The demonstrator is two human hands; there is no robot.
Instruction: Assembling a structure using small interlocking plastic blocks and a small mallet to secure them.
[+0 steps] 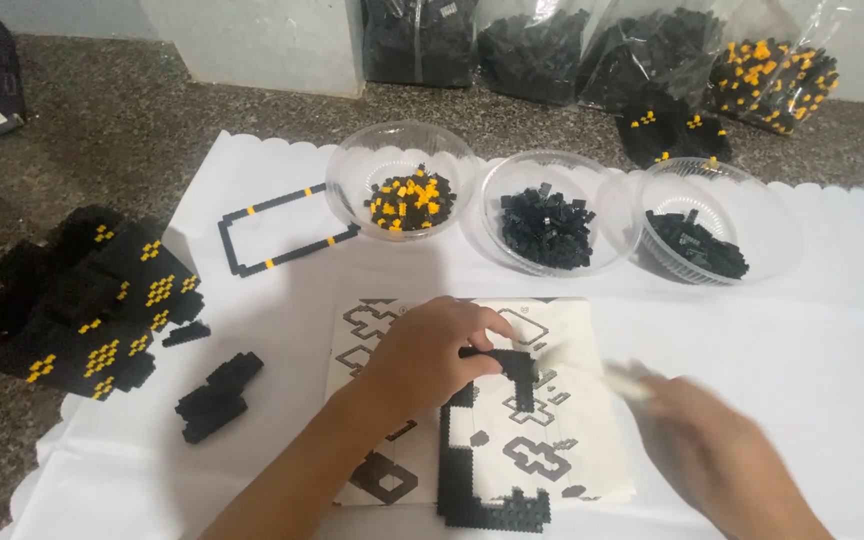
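Left hand [430, 352] presses fingers closed on black brick frame [482, 470] lying over pattern sheet [562, 440]; right hand [717, 450] blurred, grip cannot be told.

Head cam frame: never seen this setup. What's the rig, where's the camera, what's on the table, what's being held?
No machine here: a person works with bare hands, filmed by one camera on their head, looking down. The left hand presses on a black brick frame lying over a printed pattern sheet. The right hand is motion-blurred, so what it holds is unclear. On the white cloth stand three clear bowls of small bricks, a thin rectangular outline, and finished black-and-yellow pieces.
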